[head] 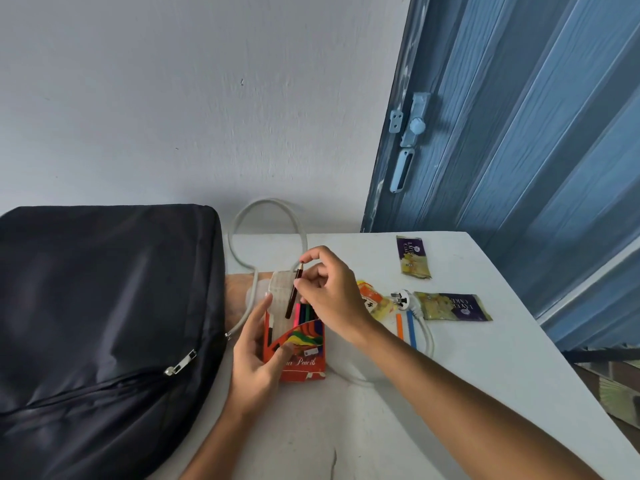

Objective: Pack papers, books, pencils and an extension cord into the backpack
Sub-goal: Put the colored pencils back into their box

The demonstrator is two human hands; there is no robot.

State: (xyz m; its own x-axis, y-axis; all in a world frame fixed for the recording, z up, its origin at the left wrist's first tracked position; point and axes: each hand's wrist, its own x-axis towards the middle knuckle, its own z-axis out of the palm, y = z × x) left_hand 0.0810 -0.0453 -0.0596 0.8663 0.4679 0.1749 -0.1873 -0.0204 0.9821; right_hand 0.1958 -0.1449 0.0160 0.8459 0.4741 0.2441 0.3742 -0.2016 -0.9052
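A black backpack lies on the white table at the left, its zip closed where visible. My left hand holds an orange colour pencil box upright with its flap open; several pencils stand inside. My right hand pinches a dark brown pencil, its lower end at the box mouth. A white extension cord loops behind the hands, and its plug lies to the right. An orange pencil and a blue pencil lie loose beside the plug.
Two purple-and-yellow snack wrappers lie on the table's right part, with an orange-yellow wrapper near my right wrist. A blue door stands behind the table's far right corner. The wall is close behind the backpack.
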